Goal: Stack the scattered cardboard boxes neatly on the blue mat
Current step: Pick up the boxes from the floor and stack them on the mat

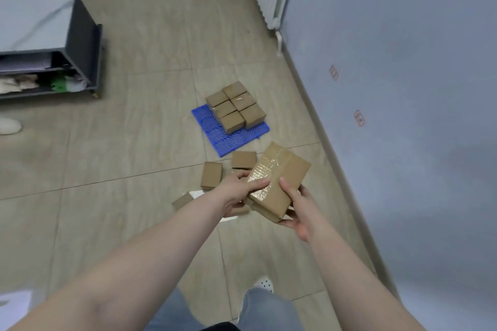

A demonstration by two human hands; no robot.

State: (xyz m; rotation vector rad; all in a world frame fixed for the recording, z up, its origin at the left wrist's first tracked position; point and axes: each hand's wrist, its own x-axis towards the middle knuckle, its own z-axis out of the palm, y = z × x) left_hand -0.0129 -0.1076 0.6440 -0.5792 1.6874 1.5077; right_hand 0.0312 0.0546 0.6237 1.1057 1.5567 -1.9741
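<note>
Cardboard box (pixel 279 180), held between both hands (pixel 269 196)

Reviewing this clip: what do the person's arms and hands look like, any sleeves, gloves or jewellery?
Both forearms are bare up to the frame edge, with no sleeves showing. The left hand and right hand wear no gloves, and no rings, watch or bracelets are visible. Fingers are uncovered, nails short and unpainted as far as the blur allows.
</note>
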